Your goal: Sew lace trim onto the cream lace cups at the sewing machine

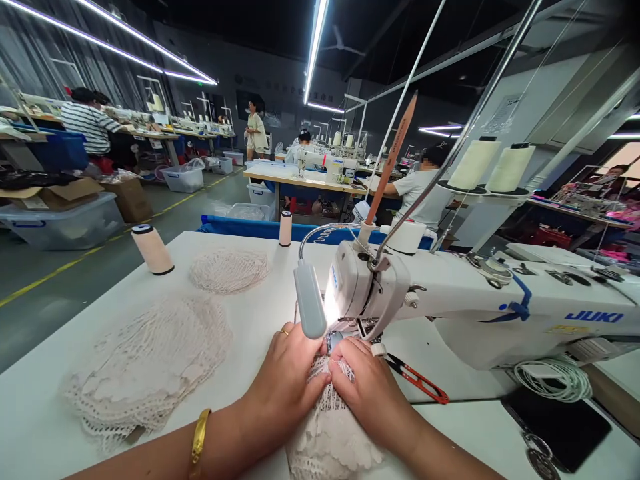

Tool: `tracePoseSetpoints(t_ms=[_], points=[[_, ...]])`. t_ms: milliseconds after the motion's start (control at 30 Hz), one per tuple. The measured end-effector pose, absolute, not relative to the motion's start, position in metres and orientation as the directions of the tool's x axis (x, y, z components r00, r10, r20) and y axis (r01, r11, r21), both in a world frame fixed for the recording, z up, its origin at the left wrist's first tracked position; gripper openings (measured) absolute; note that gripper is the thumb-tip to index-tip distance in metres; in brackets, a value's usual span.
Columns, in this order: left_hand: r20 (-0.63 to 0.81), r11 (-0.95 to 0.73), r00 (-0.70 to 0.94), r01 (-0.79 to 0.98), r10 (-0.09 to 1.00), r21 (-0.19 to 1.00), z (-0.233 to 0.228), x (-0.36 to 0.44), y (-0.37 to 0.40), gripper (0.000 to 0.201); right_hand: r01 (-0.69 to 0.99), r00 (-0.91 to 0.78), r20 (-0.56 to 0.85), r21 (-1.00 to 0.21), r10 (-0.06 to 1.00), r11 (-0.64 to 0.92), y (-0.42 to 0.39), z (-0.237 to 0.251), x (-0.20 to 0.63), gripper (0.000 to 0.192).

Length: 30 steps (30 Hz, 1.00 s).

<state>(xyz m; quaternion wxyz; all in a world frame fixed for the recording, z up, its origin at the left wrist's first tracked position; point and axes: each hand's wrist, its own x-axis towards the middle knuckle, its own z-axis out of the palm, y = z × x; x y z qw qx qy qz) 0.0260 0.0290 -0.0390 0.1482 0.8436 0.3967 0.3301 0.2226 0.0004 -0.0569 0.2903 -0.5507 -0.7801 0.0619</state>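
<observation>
Both hands press flat on one lace piece: the left hand and right hand pinch its far end beside the needle area of the sewing machine. With fingertips so near the needle, a slip could likely catch a finger or bunch the lace. The piece's long axis runs 6 to 12 o'clock, leading end at 12. Red-handled snips lie at 3 o'clock; a lace stack at 9 on the tabletop.

On the table, the lace pile lies left of the sewing machine, thread snips before it.
</observation>
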Motion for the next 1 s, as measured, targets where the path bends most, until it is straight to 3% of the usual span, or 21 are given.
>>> tracePoseSetpoints(t_ms=[67, 200, 333, 500, 667, 833, 1000], points=[[0.55, -0.757, 0.527, 0.523, 0.648, 0.391, -0.041, 0.027, 0.029, 0.013, 0.837, -0.195, 0.387, -0.413, 0.901, 0.358, 0.001, -0.059, 0.222, 0.02], [0.549, -0.846, 0.649, 0.465, 0.526, 0.261, -0.038, 0.026, 0.03, 0.031, 0.856, -0.183, 0.424, -0.375, 0.887, 0.356, 0.0, -0.06, 0.224, 0.015], [0.543, -0.839, 0.651, 0.492, 0.531, 0.232, -0.037, 0.024, 0.03, 0.029, 0.85, -0.274, 0.486, -0.281, 0.83, 0.445, -0.006, -0.057, 0.228, 0.01], [0.563, -0.831, 0.626, 0.506, 0.539, 0.233, -0.05, 0.025, 0.029, 0.031, 0.803, -0.399, 0.513, -0.205, 0.76, 0.56, -0.01, -0.05, 0.23, 0.026], [0.539, -0.809, 0.629, 0.555, 0.56, 0.194, -0.057, 0.024, 0.028, 0.014, 0.832, -0.396, 0.534, -0.135, 0.747, 0.538, -0.006, -0.052, 0.234, 0.033], [0.522, -0.81, 0.655, 0.572, 0.547, 0.131, -0.06, 0.022, 0.029, 0.019, 0.863, -0.393, 0.523, -0.075, 0.756, 0.5, -0.004, -0.056, 0.238, 0.031], [0.524, -0.79, 0.64, 0.602, 0.563, 0.114, -0.057, 0.024, 0.027, 0.019, 0.874, -0.369, 0.501, -0.098, 0.783, 0.475, -0.002, -0.053, 0.238, 0.027]])
